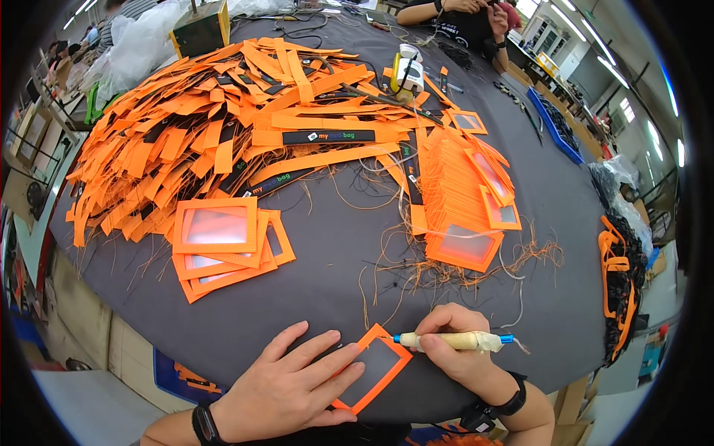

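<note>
Orange window frame [374, 369] lies under flat left fingers [327, 364]; right fingers [439, 331] grip pen [455, 341].

Left hand [286, 386] flat, fingers spread; right hand [454, 346] in a closed pinching grip.

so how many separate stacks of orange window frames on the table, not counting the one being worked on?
2: one stack left of centre, fanned out flat; one long leaning row right of centre. More frames may be hidden under the strap pile.
</note>
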The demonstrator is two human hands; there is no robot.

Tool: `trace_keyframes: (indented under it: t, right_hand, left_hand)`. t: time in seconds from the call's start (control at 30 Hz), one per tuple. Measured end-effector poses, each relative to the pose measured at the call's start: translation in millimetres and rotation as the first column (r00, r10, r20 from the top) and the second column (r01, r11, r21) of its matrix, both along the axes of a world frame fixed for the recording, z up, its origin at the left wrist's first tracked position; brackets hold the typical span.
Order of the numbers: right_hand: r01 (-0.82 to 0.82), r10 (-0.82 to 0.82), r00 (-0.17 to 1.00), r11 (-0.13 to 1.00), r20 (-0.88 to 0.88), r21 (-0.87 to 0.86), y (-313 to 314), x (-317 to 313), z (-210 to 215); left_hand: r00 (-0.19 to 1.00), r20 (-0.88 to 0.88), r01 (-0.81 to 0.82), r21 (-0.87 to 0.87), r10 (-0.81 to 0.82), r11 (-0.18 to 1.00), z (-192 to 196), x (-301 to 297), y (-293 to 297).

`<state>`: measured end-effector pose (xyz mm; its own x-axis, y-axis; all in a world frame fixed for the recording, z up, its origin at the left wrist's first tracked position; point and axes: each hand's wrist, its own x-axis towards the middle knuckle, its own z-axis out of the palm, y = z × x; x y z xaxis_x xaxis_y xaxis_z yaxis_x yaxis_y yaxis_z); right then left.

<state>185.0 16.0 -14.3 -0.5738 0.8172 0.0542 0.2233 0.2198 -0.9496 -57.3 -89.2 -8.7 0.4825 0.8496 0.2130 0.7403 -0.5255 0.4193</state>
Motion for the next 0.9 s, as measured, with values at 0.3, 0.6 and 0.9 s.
trace_keyframes:
  t: [0.3,0.6,0.9]
  right_hand:
    - [0.003,-0.003,1.000,1.000,-0.010,0.017,0.9,1.3,-4.1]
    - [-0.017,0.016,0.997,1.000,-0.072,-0.014,0.0,1.9,-3.7]
    - [-0.133,0.134,0.991,0.989,-0.027,0.061,-1.6,-2.4,-2.4]
  left_hand:
    - [0.999,-0.032,-0.011,-0.020,0.010,1.000,-0.7,0.7,-0.2]
    - [1.000,-0.026,-0.018,-0.020,0.018,1.000,-1.1,0.6,-0.9]
    - [0.999,-0.030,-0.016,-0.003,0.016,1.000,-2.4,0.1,-0.9]
